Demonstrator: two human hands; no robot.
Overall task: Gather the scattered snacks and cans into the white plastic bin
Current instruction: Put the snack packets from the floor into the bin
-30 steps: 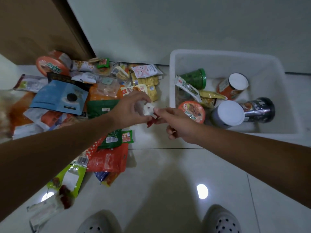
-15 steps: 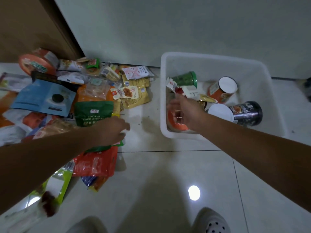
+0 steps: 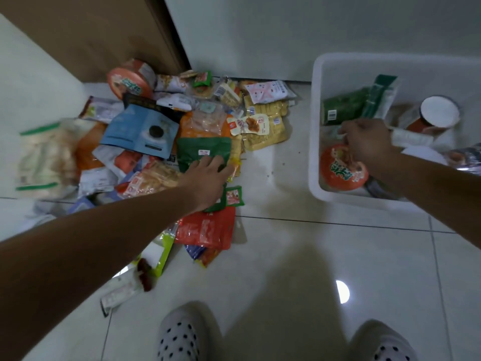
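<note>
Bin [image 3: 343,197] white, part-filled; left hand [image 3: 205,178] flat on green pouch [image 3: 203,149]; right hand [image 3: 364,143] grip unclear.

Your left hand [image 3: 208,178] has moved onto the green bag [image 3: 192,149]; your right hand [image 3: 364,142] has reached into the bin [image 3: 313,126].

Tiled floor [image 3: 299,256]: snack pile [image 3: 182,142], white bin [image 3: 316,157]

Bare tile floor [image 3: 273,178] lies open between the snack pile [image 3: 169,142] and the white bin [image 3: 314,126].
</note>
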